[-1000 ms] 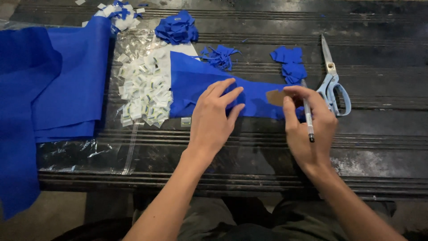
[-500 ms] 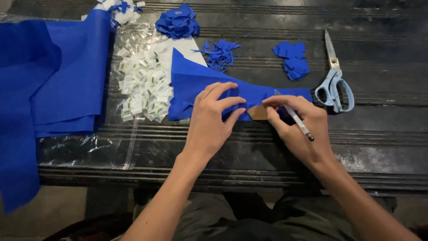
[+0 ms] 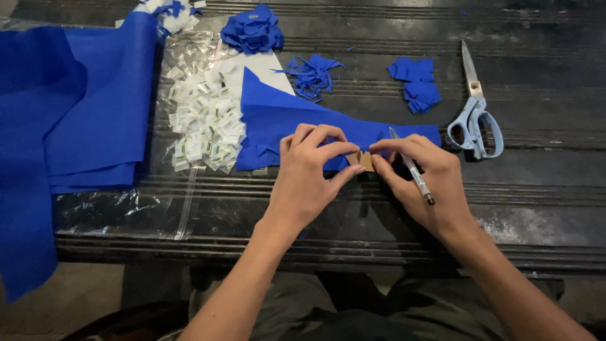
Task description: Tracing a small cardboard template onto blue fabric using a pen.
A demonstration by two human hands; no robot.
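Note:
My left hand [image 3: 308,177] rests on a piece of blue fabric [image 3: 284,120] spread on the dark table, its fingertips pinching a small tan cardboard piece [image 3: 363,160] at the fabric's lower edge. My right hand [image 3: 424,183] meets it from the right, thumb and forefinger also on the cardboard piece. A silver pen [image 3: 411,167] lies tucked between the right hand's fingers, tip pointing toward me.
Scissors with light blue handles [image 3: 475,113] lie to the right. Small blue cut pieces [image 3: 415,82], blue scraps [image 3: 312,74] and a blue fabric flower pile [image 3: 252,30] sit further back. A clear bag of small white pieces [image 3: 205,120] and large blue cloth [image 3: 76,107] fill the left.
Both hands have come together at the fabric's lower edge. The right hand moved left from near the scissors and now pinches the cardboard piece with the left.

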